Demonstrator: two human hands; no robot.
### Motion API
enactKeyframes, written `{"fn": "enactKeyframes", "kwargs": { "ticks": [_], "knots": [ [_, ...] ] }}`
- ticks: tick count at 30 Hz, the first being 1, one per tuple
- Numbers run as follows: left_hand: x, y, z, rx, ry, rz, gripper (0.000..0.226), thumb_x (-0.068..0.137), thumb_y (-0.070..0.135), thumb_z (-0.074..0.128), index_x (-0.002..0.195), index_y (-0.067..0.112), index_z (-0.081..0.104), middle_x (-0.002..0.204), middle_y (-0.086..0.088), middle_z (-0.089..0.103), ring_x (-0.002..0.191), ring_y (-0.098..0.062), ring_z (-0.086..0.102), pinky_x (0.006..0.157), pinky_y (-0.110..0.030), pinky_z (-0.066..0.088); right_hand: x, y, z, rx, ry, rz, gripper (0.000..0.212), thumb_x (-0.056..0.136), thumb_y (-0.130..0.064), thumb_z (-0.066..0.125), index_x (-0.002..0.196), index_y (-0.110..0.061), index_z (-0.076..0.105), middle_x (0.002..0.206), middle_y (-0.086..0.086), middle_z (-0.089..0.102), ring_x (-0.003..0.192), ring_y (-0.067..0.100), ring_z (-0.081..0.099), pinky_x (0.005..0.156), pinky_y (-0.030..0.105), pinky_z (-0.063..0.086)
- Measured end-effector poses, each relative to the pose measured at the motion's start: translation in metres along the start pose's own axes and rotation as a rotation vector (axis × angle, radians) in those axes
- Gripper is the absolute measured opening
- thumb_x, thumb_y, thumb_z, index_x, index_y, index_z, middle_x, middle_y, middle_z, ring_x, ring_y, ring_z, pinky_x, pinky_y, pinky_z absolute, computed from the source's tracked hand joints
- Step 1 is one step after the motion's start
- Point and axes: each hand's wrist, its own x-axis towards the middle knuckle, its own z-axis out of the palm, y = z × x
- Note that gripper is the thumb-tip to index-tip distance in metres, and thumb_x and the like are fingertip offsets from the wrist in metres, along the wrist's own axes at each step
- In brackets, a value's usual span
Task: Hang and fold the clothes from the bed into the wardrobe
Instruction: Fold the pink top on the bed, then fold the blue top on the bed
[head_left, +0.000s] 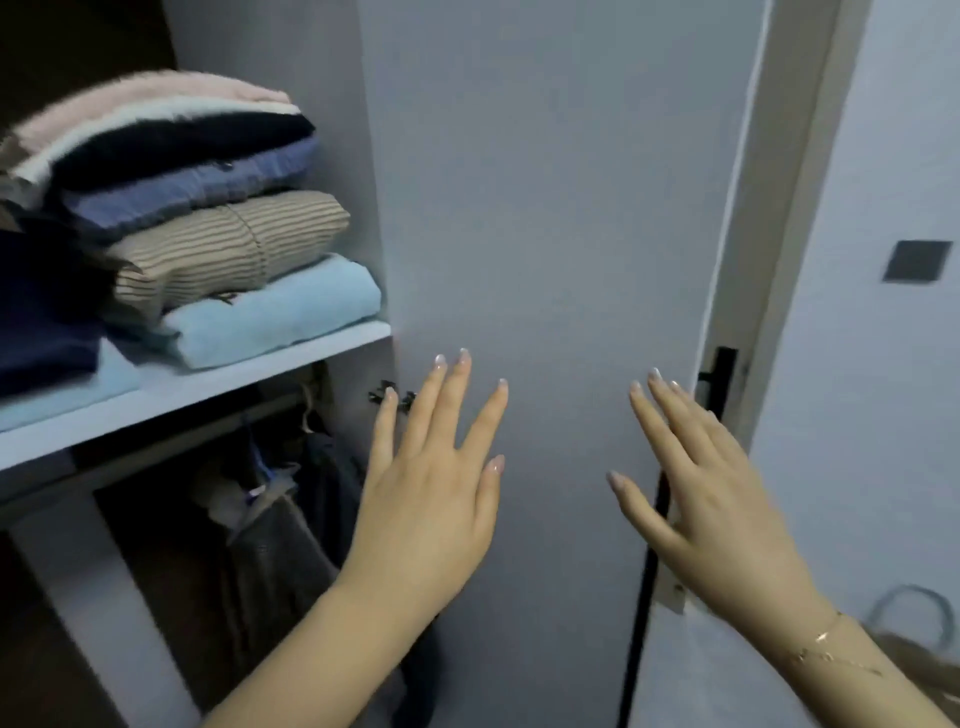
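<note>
The folded clothes (208, 223) sit stacked on the wardrobe shelf (218, 379) at upper left: a pink and white fuzzy piece on top, then dark navy, blue, a tan striped knit, and a light blue garment at the bottom, edges roughly squared. Below the shelf, hung clothes (275, 519) show dimly in the dark compartment. Both hands are empty. The left hand (431, 499) has its fingers (457, 395) straight and spread wide, raised before the grey wardrobe door (545, 208); whether it touches the panel cannot be told. The right hand (717, 499) is likewise flat and spread, near the door's right edge. Judging by this, the stowing looks largely done and the step in hand is closing the door; that calls for an even push with both palms. A room door handle (719, 371) and wall switch (917, 260) lie to the right.
</note>
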Motion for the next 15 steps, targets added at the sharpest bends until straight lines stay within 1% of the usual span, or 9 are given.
{"fn": "enactKeyframes", "kwargs": {
  "ticks": [3, 5, 7, 9, 10, 12, 15],
  "knots": [
    [-0.003, 0.08, 0.028, -0.085, -0.028, 0.128, 0.06, 0.098, 0.038, 0.028, 0.156, 0.026, 0.019, 0.164, -0.008, 0.008, 0.151, -0.025, 0.006, 0.119, -0.055, 0.016, -0.062, 0.057, -0.033, -0.124, -0.038, 0.134, 0.071, 0.095, -0.056, 0.031, 0.155, -0.021, 0.016, 0.163, -0.004, 0.009, 0.15, 0.014, 0.01, 0.12, 0.042, 0.017],
    [-0.005, 0.14, 0.044, -0.135, -0.057, 0.212, 0.062, 0.098, 0.039, 0.026, 0.157, 0.026, 0.013, 0.165, -0.007, 0.002, 0.152, -0.024, 0.001, 0.119, -0.055, 0.013, -0.105, 0.095, -0.059, -0.197, -0.069, 0.234, 0.072, 0.095, -0.058, 0.025, 0.156, -0.022, 0.012, 0.163, -0.004, 0.006, 0.15, 0.013, 0.006, 0.121, 0.042, 0.013],
    [-0.008, 0.207, 0.056, -0.206, -0.081, 0.311, 0.063, 0.096, 0.038, 0.031, 0.156, 0.025, 0.016, 0.165, -0.007, 0.003, 0.152, -0.024, 0.003, 0.119, -0.056, 0.015, -0.15, 0.134, -0.09, -0.262, -0.09, 0.348, 0.072, 0.096, -0.058, 0.024, 0.155, -0.019, 0.016, 0.162, -0.001, 0.011, 0.15, 0.016, 0.011, 0.119, 0.041, 0.013],
    [-0.012, 0.282, 0.068, -0.291, -0.1, 0.413, 0.065, 0.094, 0.037, 0.039, 0.155, 0.023, 0.023, 0.164, -0.008, 0.008, 0.151, -0.025, 0.008, 0.117, -0.058, 0.019, -0.202, 0.174, -0.121, -0.318, -0.1, 0.451, 0.071, 0.096, -0.057, 0.026, 0.154, -0.016, 0.024, 0.161, 0.002, 0.018, 0.148, 0.02, 0.019, 0.117, 0.04, 0.014],
    [-0.016, 0.322, 0.073, -0.325, -0.113, 0.467, 0.064, 0.094, 0.038, 0.039, 0.155, 0.023, 0.025, 0.164, -0.009, 0.011, 0.151, -0.026, 0.01, 0.116, -0.059, 0.021, -0.23, 0.195, -0.137, -0.342, -0.109, 0.501, 0.07, 0.096, -0.056, 0.027, 0.153, -0.017, 0.025, 0.16, 0.001, 0.019, 0.147, 0.02, 0.02, 0.117, 0.039, 0.014],
    [-0.028, 0.409, 0.084, -0.385, -0.13, 0.575, 0.062, 0.093, 0.038, 0.037, 0.153, 0.023, 0.03, 0.163, -0.01, 0.016, 0.15, -0.028, 0.015, 0.115, -0.059, 0.024, -0.291, 0.237, -0.169, -0.394, -0.121, 0.592, 0.068, 0.095, -0.053, 0.031, 0.153, -0.018, 0.025, 0.16, 0.0, 0.017, 0.148, 0.02, 0.018, 0.118, 0.04, 0.014],
    [-0.054, 0.545, 0.095, -0.491, -0.192, 0.721, 0.06, 0.094, 0.039, 0.033, 0.152, 0.024, 0.033, 0.161, -0.01, 0.02, 0.148, -0.027, 0.02, 0.115, -0.056, 0.023, -0.389, 0.298, -0.218, -0.441, -0.157, 0.765, 0.067, 0.095, -0.05, 0.035, 0.153, -0.017, 0.027, 0.161, 0.003, 0.02, 0.148, 0.022, 0.021, 0.116, 0.043, 0.017]
  ]
}}
